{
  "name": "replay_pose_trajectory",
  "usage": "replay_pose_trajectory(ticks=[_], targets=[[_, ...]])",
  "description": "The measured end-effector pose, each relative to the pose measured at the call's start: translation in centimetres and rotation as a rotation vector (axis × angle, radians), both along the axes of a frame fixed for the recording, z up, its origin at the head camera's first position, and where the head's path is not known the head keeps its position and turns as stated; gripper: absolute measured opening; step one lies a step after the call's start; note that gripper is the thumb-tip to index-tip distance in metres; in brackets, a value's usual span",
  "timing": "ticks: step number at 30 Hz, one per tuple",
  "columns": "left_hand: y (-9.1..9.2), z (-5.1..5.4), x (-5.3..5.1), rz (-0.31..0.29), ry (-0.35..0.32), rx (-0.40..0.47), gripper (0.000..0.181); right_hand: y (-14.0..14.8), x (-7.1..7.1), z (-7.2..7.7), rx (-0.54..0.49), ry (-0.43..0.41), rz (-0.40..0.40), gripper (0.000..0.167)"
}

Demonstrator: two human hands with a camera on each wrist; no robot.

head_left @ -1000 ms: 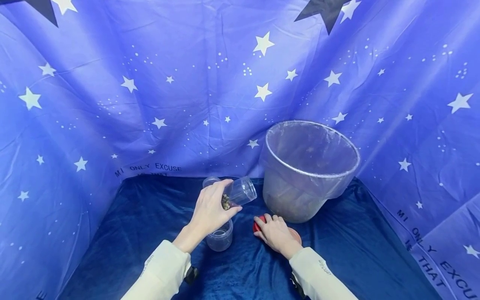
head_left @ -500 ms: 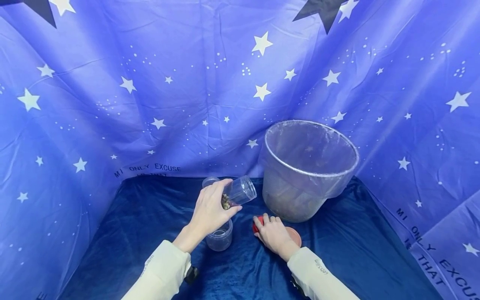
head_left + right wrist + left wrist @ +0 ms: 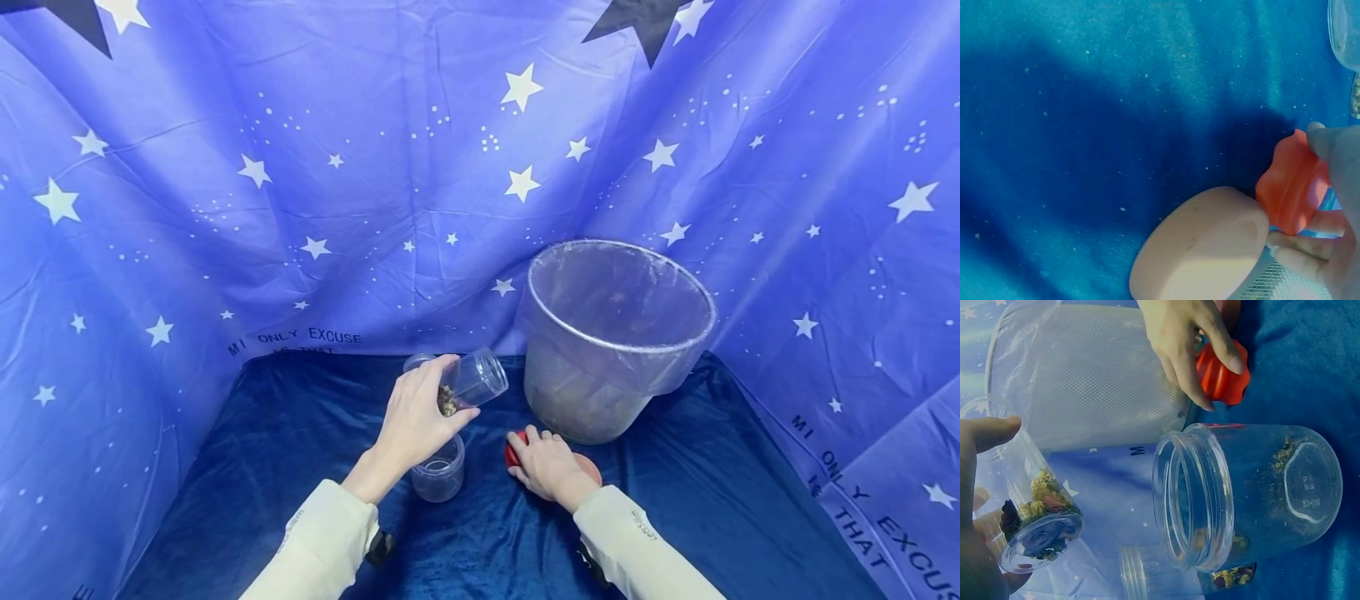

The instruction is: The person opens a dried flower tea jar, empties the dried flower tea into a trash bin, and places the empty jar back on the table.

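Note:
My left hand (image 3: 417, 412) grips a clear plastic jar (image 3: 480, 375) held tilted above the table, its open mouth angled up to the right. Dried flower bits (image 3: 1044, 497) lie gathered at its bottom end. Below that hand, a wide clear jar (image 3: 437, 479) stands uncapped, a few crumbs (image 3: 1286, 453) inside near its base. Farther back, mostly hidden by the left hand, is another clear jar (image 3: 1160, 575) with dried bits. On the table, my right hand (image 3: 551, 467) pinches a red scalloped lid (image 3: 1291, 184) between thumb and fingers. A pinkish round object (image 3: 1204, 250) sits beside it.
A mesh wastebasket (image 3: 600, 392) lined with a clear plastic bag stands at the back right, just beyond the right hand. Dark blue velvety cloth (image 3: 712, 500) covers the table. Starry blue curtains (image 3: 420, 167) enclose the back and sides.
The left hand with its tilted jar has shifted very slightly left and up. The right hand keeps its hold on the red lid, almost still.

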State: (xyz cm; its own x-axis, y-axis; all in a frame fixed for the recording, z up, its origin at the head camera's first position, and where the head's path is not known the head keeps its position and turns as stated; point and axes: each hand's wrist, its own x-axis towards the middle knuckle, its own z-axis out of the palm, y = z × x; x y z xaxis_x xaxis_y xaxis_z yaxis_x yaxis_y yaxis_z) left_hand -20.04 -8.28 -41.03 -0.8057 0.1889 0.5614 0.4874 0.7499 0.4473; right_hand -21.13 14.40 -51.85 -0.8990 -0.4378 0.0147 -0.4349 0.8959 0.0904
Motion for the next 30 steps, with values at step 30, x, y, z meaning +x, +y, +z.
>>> replay_pose_trajectory(ticks=[30], targets=[[-0.7, 0.1, -0.3, 0.004, -0.036, 0.008, 0.072, 1.1, 0.0, 2.4, -0.324, 0.0, 0.011, 0.053]])
